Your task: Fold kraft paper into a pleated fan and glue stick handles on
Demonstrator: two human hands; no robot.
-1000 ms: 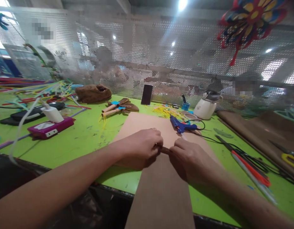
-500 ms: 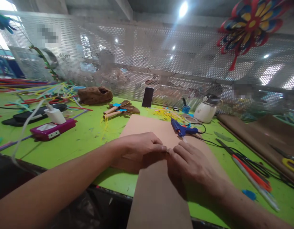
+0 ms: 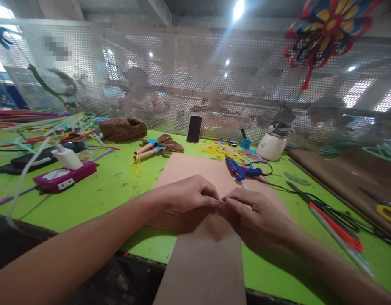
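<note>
From my remote seat, I saw the left hand and right hand meet fingertip to fingertip over the brown paper sheet, just in front of the blue glue gun on the green tabletop. A second earlier they pinched a small dark roll between them; now nothing showed there, and I could not tell whether either hand gripped anything.

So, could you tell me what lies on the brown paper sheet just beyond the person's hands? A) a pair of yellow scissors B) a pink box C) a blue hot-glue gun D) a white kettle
C: the blue hot-glue gun lies on the far part of the brown paper sheet, its nozzle pointing toward the right hand.
</note>
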